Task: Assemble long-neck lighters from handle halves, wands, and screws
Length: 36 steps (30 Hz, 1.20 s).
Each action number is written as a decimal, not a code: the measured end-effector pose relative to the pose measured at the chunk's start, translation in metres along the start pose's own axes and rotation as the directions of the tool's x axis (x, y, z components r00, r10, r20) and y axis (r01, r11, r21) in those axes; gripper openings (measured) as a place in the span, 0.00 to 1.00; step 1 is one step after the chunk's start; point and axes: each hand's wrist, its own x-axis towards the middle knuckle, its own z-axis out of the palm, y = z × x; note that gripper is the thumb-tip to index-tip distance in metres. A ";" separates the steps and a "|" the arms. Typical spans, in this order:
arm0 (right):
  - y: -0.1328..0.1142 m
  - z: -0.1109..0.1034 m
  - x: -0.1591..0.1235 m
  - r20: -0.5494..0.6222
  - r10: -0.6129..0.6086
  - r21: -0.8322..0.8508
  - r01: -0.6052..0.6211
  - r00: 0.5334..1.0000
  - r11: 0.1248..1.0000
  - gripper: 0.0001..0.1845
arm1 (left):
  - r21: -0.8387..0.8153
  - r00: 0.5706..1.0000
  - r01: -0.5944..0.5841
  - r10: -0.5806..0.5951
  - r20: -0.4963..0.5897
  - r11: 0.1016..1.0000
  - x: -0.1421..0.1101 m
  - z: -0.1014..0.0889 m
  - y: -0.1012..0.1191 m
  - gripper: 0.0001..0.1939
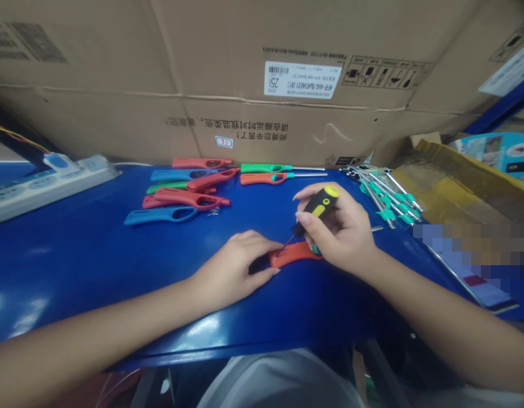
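Orange lighter [294,255] lies flat on the blue tabletop [96,272], right in front of the person, between the two hands. Left hand [238,263]: thumb and forefinger pinched on its left end, likely so it can't skid on that glossy surface. Right hand [338,229]: fingers clamped round the black-and-yellow screwdriver [316,211], shaft slanting down to that same end; the tilt probably leaves a clear view of the tip (exact contact too small to tell from here). Red, blue and green handles [183,197] heap loosely at back left, metal rods with teal pieces [389,198] back right, presumably sorted by part for easy reach. Between them, a green lighter [262,168] and another orange one [262,178] lie side by side, silver tubes pointing right.
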 end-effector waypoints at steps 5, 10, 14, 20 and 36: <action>-0.007 -0.003 0.002 0.029 -0.006 -0.088 0.009 1.000 0.996 0.11 | -0.003 0.999 0.041 -0.041 0.026 0.999 0.002 0.000 0.003 0.12; -0.010 -0.004 0.006 0.116 -0.063 -0.215 0.087 0.991 0.973 0.21 | -0.003 0.998 0.046 -0.046 0.052 0.999 0.007 0.001 0.007 0.08; -0.009 -0.010 0.012 0.152 -0.219 -0.389 0.262 0.964 0.883 0.26 | 0.006 0.997 0.019 -0.019 0.073 1.000 0.018 0.003 0.010 0.07; -0.007 -0.033 0.022 0.271 -0.185 -0.290 0.263 0.945 0.920 0.24 | -0.003 0.998 -0.008 0.008 0.063 1.000 0.033 0.013 0.009 0.06; 0.004 -0.037 0.010 0.067 -0.260 -0.319 0.268 0.963 0.909 0.24 | -0.055 0.994 -0.096 0.098 0.052 0.994 0.033 0.020 -0.001 0.19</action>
